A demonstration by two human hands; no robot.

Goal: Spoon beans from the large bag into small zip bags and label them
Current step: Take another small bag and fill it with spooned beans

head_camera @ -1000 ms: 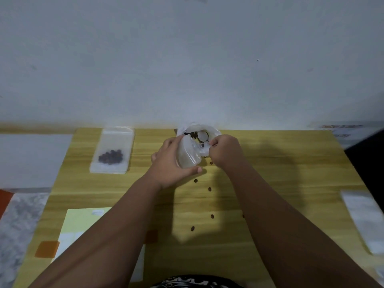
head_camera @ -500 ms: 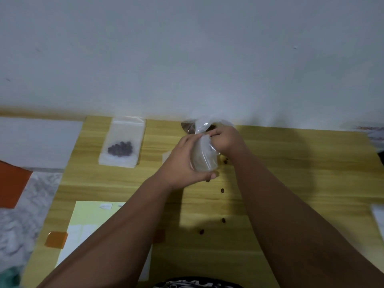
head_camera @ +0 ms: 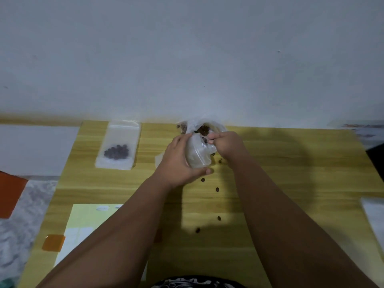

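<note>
My left hand [head_camera: 178, 161] is wrapped around a small clear zip bag [head_camera: 198, 157], holding it upright above the wooden table [head_camera: 291, 163]. My right hand [head_camera: 226, 144] is closed at that bag's mouth, gripping a spoon that is almost wholly hidden. A clump of brown beans [head_camera: 202, 129] sits just past its fingertips. Right behind, at the table's far edge, stands the large clear bag [head_camera: 184, 126] with beans inside. A flat filled zip bag [head_camera: 118, 146] with dark beans lies to the left.
Several loose beans [head_camera: 217, 189] lie scattered on the table in front of my hands. A pale yellow label sheet [head_camera: 83, 221] with an orange tab [head_camera: 53, 242] lies at the front left. Clear bags [head_camera: 374, 217] lie at the right edge. A wall rises just behind the table.
My right hand has drawn back from inside the large bag to the small bag's mouth, and beans now show there. My left hand has kept hold of the small bag.
</note>
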